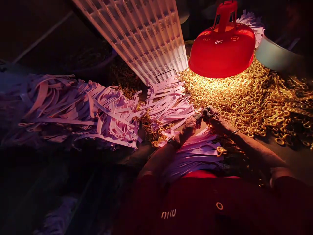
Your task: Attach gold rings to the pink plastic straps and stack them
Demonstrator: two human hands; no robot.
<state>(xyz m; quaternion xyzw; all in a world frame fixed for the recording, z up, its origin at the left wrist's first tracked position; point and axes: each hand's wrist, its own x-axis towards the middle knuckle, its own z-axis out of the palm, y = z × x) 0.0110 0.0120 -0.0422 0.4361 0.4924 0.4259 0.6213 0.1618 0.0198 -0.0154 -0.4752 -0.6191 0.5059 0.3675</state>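
My left hand (190,126) and my right hand (213,119) meet just in front of me, fingertips pinched together over a small item too tiny to name. They hover above a stack of white paper strips (195,151) lying near my lap. A huge heap of gold rings (246,98) spreads to the right, lit by a red lamp (221,49). More white strips (168,101) fan out just beyond my left hand.
A big pile of white strips (80,111) lies at the left. A white plastic grid tray (149,36) leans at the back centre. A pale bowl (276,55) sits at the far right. Everything around is dark.
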